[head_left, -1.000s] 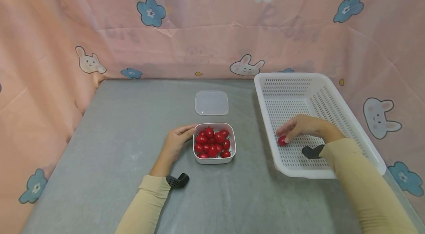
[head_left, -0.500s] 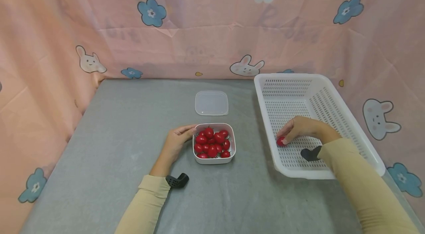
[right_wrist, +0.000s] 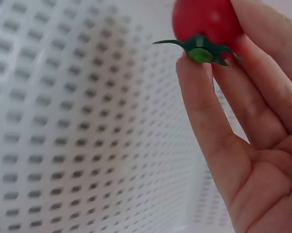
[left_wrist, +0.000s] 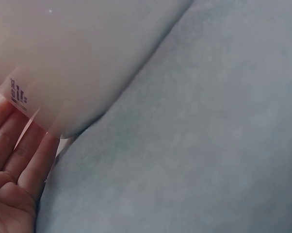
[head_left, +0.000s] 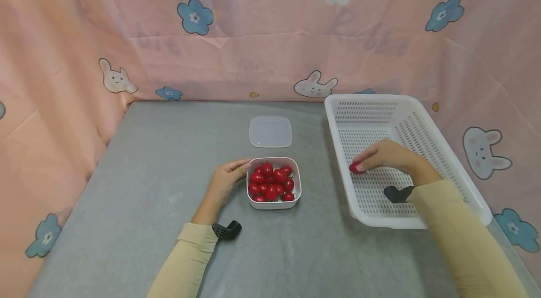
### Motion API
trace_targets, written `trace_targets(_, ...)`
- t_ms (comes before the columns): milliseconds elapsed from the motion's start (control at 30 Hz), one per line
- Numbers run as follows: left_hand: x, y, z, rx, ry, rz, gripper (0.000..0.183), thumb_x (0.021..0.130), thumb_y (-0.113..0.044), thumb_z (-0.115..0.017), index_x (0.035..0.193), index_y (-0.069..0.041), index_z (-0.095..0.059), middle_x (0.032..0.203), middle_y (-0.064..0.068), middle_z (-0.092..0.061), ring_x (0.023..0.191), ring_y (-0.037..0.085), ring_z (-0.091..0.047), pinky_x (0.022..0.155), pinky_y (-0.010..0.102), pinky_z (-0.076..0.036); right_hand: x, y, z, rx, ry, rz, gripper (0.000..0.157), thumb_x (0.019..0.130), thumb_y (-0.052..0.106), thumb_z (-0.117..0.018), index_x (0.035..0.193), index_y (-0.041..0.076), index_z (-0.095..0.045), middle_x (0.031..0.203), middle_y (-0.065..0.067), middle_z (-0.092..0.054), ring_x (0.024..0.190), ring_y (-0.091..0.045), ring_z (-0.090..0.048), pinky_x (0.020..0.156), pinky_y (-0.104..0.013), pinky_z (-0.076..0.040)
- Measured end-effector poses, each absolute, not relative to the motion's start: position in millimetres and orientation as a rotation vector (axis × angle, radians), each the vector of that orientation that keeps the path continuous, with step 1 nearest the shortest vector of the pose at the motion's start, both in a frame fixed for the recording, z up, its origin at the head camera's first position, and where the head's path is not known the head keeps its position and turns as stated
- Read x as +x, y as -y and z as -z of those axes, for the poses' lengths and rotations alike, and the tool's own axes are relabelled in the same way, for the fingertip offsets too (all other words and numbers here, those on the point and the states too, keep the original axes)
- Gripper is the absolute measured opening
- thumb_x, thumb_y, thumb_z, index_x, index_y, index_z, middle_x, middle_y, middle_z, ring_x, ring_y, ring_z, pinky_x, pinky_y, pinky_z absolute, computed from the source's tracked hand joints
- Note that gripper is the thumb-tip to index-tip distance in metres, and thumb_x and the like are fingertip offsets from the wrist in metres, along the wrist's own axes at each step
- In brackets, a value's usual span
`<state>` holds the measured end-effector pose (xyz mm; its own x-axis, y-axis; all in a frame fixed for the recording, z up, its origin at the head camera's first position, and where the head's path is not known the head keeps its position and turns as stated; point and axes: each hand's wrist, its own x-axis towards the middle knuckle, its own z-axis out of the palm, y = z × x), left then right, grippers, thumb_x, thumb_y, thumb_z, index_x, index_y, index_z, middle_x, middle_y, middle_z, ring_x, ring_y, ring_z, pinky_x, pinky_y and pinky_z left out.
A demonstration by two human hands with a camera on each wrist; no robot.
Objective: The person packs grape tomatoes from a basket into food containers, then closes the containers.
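Observation:
My right hand (head_left: 390, 156) pinches a red cherry tomato (head_left: 356, 168) between thumb and fingers, inside the white perforated basket (head_left: 372, 220). In the right wrist view the tomato (right_wrist: 206, 19) shows its green calyx, lifted off the basket wall and floor. My left hand (head_left: 223, 183) rests with extended fingers against the left side of a small white container (head_left: 274, 205). Several cherry tomatoes (head_left: 271, 192) fill most of that container. From the left wrist, straight fingers (left_wrist: 32, 150) touch the container's translucent wall (left_wrist: 97, 58), which bears small printed marks.
A translucent lid (head_left: 270, 132) lies flat on the grey table (head_left: 181, 138) behind the container. The basket's raised rim surrounds my right hand. A pink patterned curtain (head_left: 253, 49) borders the table at the back and sides.
My right hand has risen slightly and shifted a little away from me, with the tomato in its fingers. The left hand and the container have stayed in place.

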<state>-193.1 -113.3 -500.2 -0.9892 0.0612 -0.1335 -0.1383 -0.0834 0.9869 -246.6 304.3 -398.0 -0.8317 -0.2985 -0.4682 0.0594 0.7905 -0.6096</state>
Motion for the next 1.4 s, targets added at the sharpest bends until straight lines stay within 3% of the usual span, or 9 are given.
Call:
trace_targets(300, -193, 113, 501, -0.071, -2.021, -2.230, 0.034, 0.093, -0.011, -0.068, 0.119, 0.010, -0.067, 0.104, -0.004, -0.076, 0.094, 0.000, -0.067, 0.086, 0.021, -0.055, -237, -292, 376, 0.053, -2.469, 1.105, 0.065, 0.085, 0.049, -0.074, 0.134, 0.009, -0.062, 0.130, -0.014, -0.068, 0.132, -0.039, -0.048, 0.109, -0.070, -0.031)
trace_targets(467, -192, 114, 501, -0.074, -2.022, -2.230, 0.033, 0.093, -0.010, -0.067, 0.120, 0.010, -0.066, 0.105, -0.004, -0.076, 0.093, 0.000, -0.067, 0.086, 0.021, -0.055, -231, -276, 363, 0.114, -2.481, 1.201, 0.064, 0.089, 0.047, -0.070, 0.139, 0.009, -0.058, 0.139, -0.019, -0.060, 0.135, -0.039, -0.046, 0.111, -0.068, -0.031)
trace_targets(567, -192, 115, 501, -0.074, -2.032, -2.229, 0.033, 0.093, -0.010, -0.067, 0.120, 0.010, -0.066, 0.106, -0.002, -0.076, 0.093, 0.000, -0.068, 0.086, 0.022, -0.055, -226, -261, 356, 0.122, -2.484, 1.278, 0.060, 0.089, 0.045, -0.071, 0.136, 0.008, -0.060, 0.135, -0.017, -0.063, 0.133, -0.036, -0.049, 0.113, -0.063, -0.032)
trace_targets(767, -193, 114, 502, -0.071, -2.025, -2.232, 0.033, 0.093, -0.010, -0.068, 0.120, 0.010, -0.066, 0.107, 0.001, -0.076, 0.092, 0.001, -0.068, 0.086, 0.022, -0.055, -220, -226, 344, 0.066, -2.459, 1.429, 0.054, 0.087, 0.037, -0.076, 0.131, 0.006, -0.065, 0.107, 0.005, -0.076, 0.131, -0.028, -0.049, 0.117, -0.058, -0.030)
trace_targets(1100, -194, 115, 503, -0.087, -2.024, -2.232, 0.032, 0.093, -0.010, -0.067, 0.119, 0.010, -0.067, 0.109, 0.005, -0.075, 0.091, 0.001, -0.069, 0.087, 0.022, -0.055, -208, -180, 341, -0.100, -2.513, 1.393, 0.042, 0.085, 0.035, -0.079, 0.117, 0.010, -0.074, 0.109, -0.008, -0.076, 0.106, -0.022, -0.062, 0.094, -0.035, -0.047)
trace_targets(1400, -194, 113, 501, -0.067, -2.034, -2.220, 0.034, 0.092, -0.012, -0.069, 0.120, 0.008, -0.067, 0.115, 0.010, -0.074, 0.093, 0.001, -0.068, 0.086, 0.022, -0.055, -198, -146, 349, -0.136, -2.449, 1.441, 0.036, 0.082, 0.031, -0.082, 0.112, 0.012, -0.077, 0.111, -0.008, -0.076, 0.107, -0.023, -0.066, 0.099, -0.045, -0.050)
